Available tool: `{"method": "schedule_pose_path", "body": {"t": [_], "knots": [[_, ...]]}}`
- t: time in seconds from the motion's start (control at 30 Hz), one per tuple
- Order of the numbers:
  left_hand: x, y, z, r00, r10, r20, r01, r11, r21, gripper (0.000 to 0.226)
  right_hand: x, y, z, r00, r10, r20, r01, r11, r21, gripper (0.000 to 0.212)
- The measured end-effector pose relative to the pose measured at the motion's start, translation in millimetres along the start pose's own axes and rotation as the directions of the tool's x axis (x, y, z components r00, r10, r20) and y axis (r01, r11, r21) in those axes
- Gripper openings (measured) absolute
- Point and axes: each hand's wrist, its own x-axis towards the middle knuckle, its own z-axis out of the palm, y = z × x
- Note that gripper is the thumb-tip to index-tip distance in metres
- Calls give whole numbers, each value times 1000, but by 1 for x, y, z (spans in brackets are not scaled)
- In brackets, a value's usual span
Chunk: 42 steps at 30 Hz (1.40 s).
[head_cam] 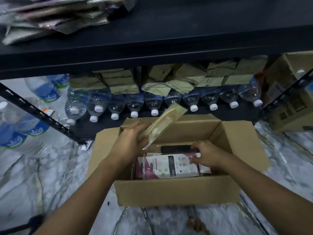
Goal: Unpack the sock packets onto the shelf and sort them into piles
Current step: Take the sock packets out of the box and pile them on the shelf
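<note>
An open cardboard box [177, 190] stands on the marble floor below me. My left hand [130, 139] grips a beige sock packet [166, 122] lifted above the box's far left corner. My right hand [205, 155] is inside the box and pinches the right end of a pink and white sock packet [171, 165] that lies on top of others. A dark packet [176, 148] lies behind it. On the black shelf [186, 31] above, a pile of beige packets [55, 16] sits at the far left.
A lower shelf holds a row of water bottles [135, 106] with beige packets [169, 78] stacked on them. More bottles [33, 116] stand at the left behind a slanted black brace [42, 114]. Another cardboard box [291, 94] sits at the right.
</note>
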Motion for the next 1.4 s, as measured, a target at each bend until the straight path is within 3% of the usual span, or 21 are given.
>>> {"method": "schedule_pose_path", "body": {"t": [0.13,0.27,0.4,0.53,0.63,0.73,0.9,1.0,1.17,1.27,1.4], "knots": [[2,-2,3,1000,-2,-16,2,1000,-19,37,39,-5,13,998,21,51,-14,992,-127,63],[3,-7,7,1000,-11,-14,10,999,-31,37,73,-1,25,987,109,121,-89,984,-156,101],[6,-13,7,999,-16,-29,15,999,-50,38,85,-5,34,979,97,181,-50,968,-247,93],[8,-16,7,998,-20,-53,17,998,-53,37,89,3,46,996,-4,88,26,967,-255,93],[7,-15,6,997,-27,-67,22,997,-76,36,79,0,43,998,-57,6,56,958,-281,78],[5,-9,4,996,-37,-77,30,996,-90,37,67,-4,41,999,-23,26,28,976,-217,55],[-1,5,-3,995,-43,-87,33,992,-121,38,44,-8,41,994,-37,105,34,999,28,35],[-6,18,-12,993,-55,-107,37,986,-160,38,29,-8,36,996,-91,20,90,995,53,23],[-12,41,-31,978,-70,-199,36,985,-170,44,-11,-9,10,976,-150,-160,182,961,207,33],[-19,54,-44,962,-109,-252,62,980,-189,42,-37,-13,-5,957,-86,-279,172,939,299,22],[-30,70,-60,945,-95,-312,33,979,-200,40,-64,-12,-21,920,-24,-390,180,912,369,35]]}}
